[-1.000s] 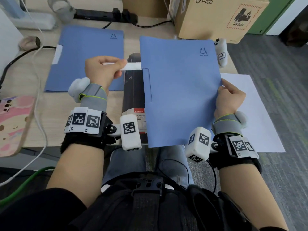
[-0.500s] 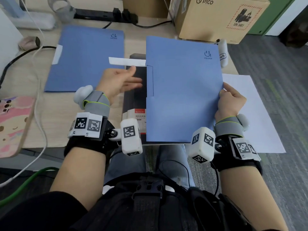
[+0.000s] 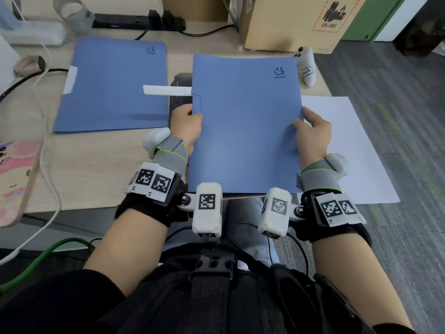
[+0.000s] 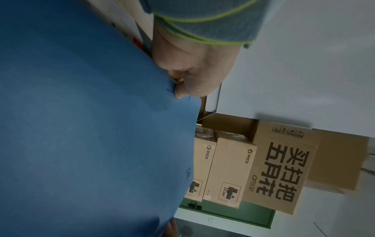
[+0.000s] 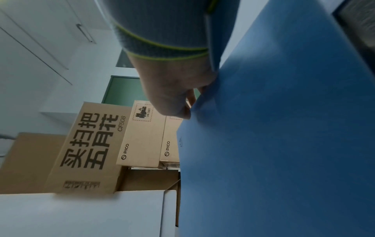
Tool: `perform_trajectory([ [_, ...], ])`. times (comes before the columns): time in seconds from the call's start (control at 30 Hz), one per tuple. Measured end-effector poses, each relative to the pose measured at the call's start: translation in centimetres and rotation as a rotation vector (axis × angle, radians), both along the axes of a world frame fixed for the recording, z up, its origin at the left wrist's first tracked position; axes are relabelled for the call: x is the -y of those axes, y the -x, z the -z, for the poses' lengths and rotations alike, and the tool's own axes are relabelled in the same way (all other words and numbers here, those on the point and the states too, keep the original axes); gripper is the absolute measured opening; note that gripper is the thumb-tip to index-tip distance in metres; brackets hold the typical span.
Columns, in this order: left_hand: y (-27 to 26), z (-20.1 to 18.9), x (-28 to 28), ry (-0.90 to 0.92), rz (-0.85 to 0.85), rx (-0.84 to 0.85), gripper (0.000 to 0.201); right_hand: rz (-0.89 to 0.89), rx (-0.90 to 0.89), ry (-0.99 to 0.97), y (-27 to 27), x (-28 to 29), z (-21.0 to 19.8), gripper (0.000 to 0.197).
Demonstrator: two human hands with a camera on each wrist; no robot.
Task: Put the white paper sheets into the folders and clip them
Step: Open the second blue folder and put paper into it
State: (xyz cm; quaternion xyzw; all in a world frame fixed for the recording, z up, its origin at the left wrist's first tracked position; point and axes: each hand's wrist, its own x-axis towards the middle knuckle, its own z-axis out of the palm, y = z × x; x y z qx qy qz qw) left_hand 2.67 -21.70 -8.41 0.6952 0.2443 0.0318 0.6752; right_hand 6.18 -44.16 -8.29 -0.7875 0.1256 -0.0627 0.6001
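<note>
A closed blue folder point(image 3: 243, 126) is held just above the desk's front edge. My left hand point(image 3: 186, 122) pinches its left edge, thumb on the cover point(image 4: 81, 128). My right hand point(image 3: 311, 127) grips the right edge point(image 5: 284, 128), thumb on top and fingers underneath. A white strip point(image 3: 167, 90) sticks out sideways from the folder's left edge. A second blue folder point(image 3: 113, 85) lies flat on the desk at the left, with a white tab point(image 3: 70, 78) showing at its left edge. A loose white paper sheet point(image 3: 349, 150) lies to the right, overhanging the desk.
A black box point(image 3: 179, 97) lies under the held folder. A white controller point(image 3: 307, 68) and cardboard boxes point(image 3: 289, 22) stand at the back right. A power strip point(image 3: 137, 21), cables point(image 3: 45, 116) and a pink phone case point(image 3: 14, 179) occupy the left.
My left hand let go of the white strip, came down and took the folder's left edge. The folder shifted slightly right and toward me; the strip stays sticking out.
</note>
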Motion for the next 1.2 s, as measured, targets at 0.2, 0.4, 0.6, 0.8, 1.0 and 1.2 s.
perform_trajectory([
  [0.2,-0.2,0.5,-0.2,0.010,-0.055,-0.022,0.023,-0.105,-0.027,-0.199,1.0,1.9,-1.6,0.029],
  [0.4,-0.3,0.2,0.0,0.010,-0.082,-0.019,0.029,-0.304,-0.168,-0.667,2.3,4.3,-2.3,0.034],
  [0.6,-0.3,-1.4,-0.1,-0.045,0.052,-0.119,0.019,-0.366,-0.114,-0.749,2.8,4.0,-3.0,0.048],
  [0.8,0.3,-3.5,0.2,-0.254,0.358,-0.207,0.019,-0.447,-0.061,-0.876,3.4,1.9,-4.6,0.055],
  [1.0,1.3,-4.3,-0.6,-0.444,0.544,-0.261,0.050,-0.568,0.066,-0.728,2.8,-2.7,-6.8,0.036],
  [1.2,3.3,-5.9,-1.6,-0.289,0.478,-0.189,0.036,-0.794,0.066,-0.414,2.3,-7.9,-8.1,0.024],
])
